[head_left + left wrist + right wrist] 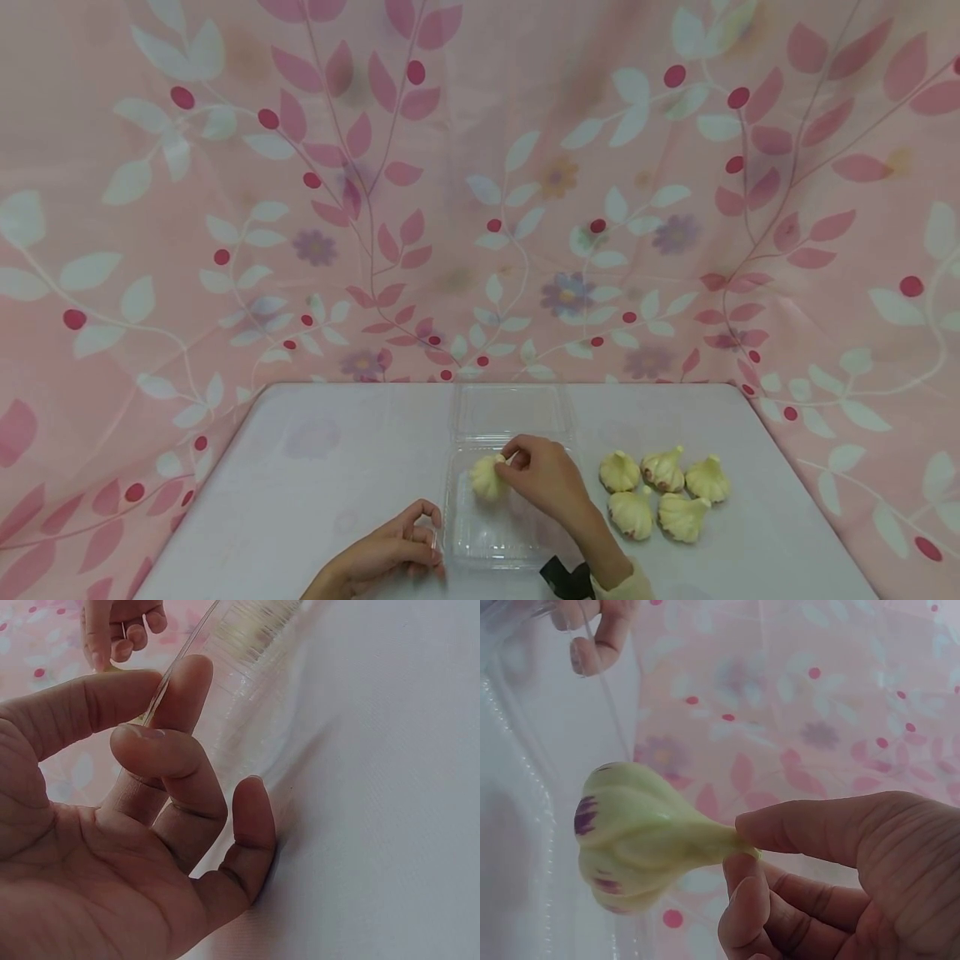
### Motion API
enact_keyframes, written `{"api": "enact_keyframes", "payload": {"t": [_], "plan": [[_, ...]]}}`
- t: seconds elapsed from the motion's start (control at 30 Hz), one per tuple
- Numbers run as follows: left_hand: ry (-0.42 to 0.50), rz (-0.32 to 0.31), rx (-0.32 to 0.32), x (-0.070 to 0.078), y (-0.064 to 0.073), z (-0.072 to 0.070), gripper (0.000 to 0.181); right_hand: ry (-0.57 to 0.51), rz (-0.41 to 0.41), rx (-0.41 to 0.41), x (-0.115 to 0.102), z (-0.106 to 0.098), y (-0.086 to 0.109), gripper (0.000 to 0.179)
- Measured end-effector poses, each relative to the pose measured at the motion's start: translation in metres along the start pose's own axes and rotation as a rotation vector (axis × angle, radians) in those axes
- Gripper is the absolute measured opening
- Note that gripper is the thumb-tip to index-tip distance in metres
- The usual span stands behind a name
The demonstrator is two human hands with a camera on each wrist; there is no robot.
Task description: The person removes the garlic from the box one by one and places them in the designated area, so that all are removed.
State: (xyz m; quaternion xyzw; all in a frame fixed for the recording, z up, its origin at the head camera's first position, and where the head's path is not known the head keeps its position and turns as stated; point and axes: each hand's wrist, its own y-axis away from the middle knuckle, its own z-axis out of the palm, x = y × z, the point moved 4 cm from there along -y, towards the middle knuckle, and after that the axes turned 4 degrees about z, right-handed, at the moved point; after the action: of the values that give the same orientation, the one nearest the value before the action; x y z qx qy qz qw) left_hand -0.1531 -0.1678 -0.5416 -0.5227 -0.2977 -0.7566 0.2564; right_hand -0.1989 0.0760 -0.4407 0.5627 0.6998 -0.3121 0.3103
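My right hand (546,479) pinches a garlic bulb (487,477) by its stem, between thumb and fingertips. The bulb is pale yellow-green with purple streaks (586,816) low on its side, as the right wrist view shows. It is held over the tray half of a clear plastic clamshell box (495,557), whose lid (512,411) lies folded back. At the box's left side my left hand (392,546) pinches the thin clear rim (156,701) between thumb and fingers; its little finger is curled near the tabletop.
Several more garlic bulbs (682,517) stand in a cluster on the white table (322,450), right of the box. A black strap (567,577) is on the right wrist. Behind the table hangs a pink curtain (480,192) with leaf patterns.
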Motion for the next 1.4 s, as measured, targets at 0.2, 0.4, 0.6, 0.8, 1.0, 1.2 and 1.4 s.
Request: {"api": "enact_keyframes", "payload": {"t": [0.2, 0.4, 0.6, 0.8, 1.0, 1.2, 1.4], "plan": [[-0.016, -0.001, 0.005, 0.000, 0.000, 0.000, 0.038, -0.028, 0.014, -0.001, 0.002, -0.010, 0.002, 0.012], [-0.015, -0.006, 0.008, -0.002, 0.000, -0.001, 0.040, -0.051, 0.034, 0.002, 0.004, -0.020, 0.004, 0.013], [-0.001, -0.006, 0.007, -0.002, 0.000, 0.000, 0.041, -0.075, 0.048, 0.010, 0.004, -0.032, 0.008, 0.012], [-0.002, 0.004, 0.002, -0.002, 0.000, 0.000, 0.041, -0.095, 0.065, 0.018, 0.006, -0.042, 0.011, 0.011], [-0.008, 0.010, -0.001, -0.003, 0.000, -0.001, 0.042, -0.094, 0.085, 0.033, 0.010, -0.051, 0.013, 0.012], [0.000, 0.009, -0.005, -0.002, 0.000, -0.001, 0.043, -0.091, 0.061, 0.045, 0.014, -0.061, 0.015, 0.013], [0.000, 0.013, -0.008, -0.002, 0.000, -0.001, 0.042, -0.087, 0.073, 0.057, 0.019, -0.070, 0.018, 0.012]]}}
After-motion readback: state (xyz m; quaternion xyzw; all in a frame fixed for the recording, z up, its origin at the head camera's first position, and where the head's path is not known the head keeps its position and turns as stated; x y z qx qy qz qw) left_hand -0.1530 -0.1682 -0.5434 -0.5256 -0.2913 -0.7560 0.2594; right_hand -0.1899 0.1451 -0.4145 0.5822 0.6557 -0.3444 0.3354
